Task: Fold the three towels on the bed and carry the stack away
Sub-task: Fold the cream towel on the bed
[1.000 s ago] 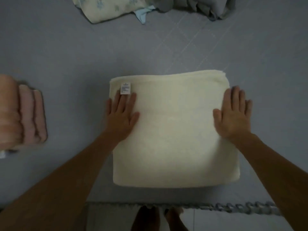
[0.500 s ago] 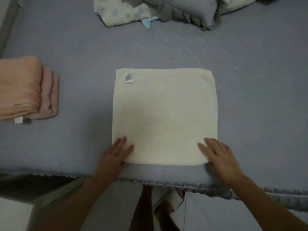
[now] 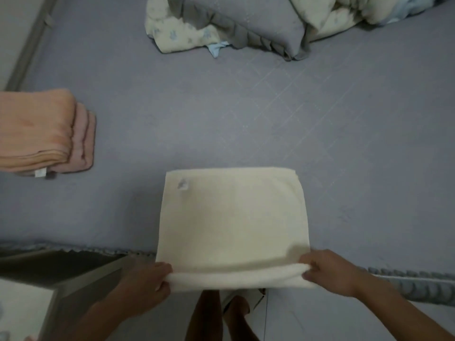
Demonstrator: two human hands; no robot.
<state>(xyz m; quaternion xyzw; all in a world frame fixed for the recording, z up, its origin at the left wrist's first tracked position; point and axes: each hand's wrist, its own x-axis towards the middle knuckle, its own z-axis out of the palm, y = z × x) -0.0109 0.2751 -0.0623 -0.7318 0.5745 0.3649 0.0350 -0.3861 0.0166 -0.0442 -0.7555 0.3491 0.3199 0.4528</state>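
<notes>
At the bed's (image 3: 246,119) near edge, the left hand (image 3: 145,284) and right hand (image 3: 330,271) each pinch a corner of the cream towel (image 3: 231,217). Two folded towels (image 3: 44,134) lie stacked well apart

- Grey-blue quilted bed (image 3: 246,124) carries everything.
- Folded cream terry towel (image 3: 234,217) lies just beyond the fingers (image 3: 311,263).
- Folded peach and pink towels (image 3: 44,134) lie far left of them.
- Crumpled pale printed bedding (image 3: 246,23) lies well beyond.

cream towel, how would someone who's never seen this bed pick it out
On the grey-blue bed, look to the near edge, right in front of the person. The cream towel lies there folded into a square, its near edge pinched up by the left hand and right hand. Unlike the orange and pink towels stacked at the left, it is pale, alone, with a small tag at its far left corner.
</notes>
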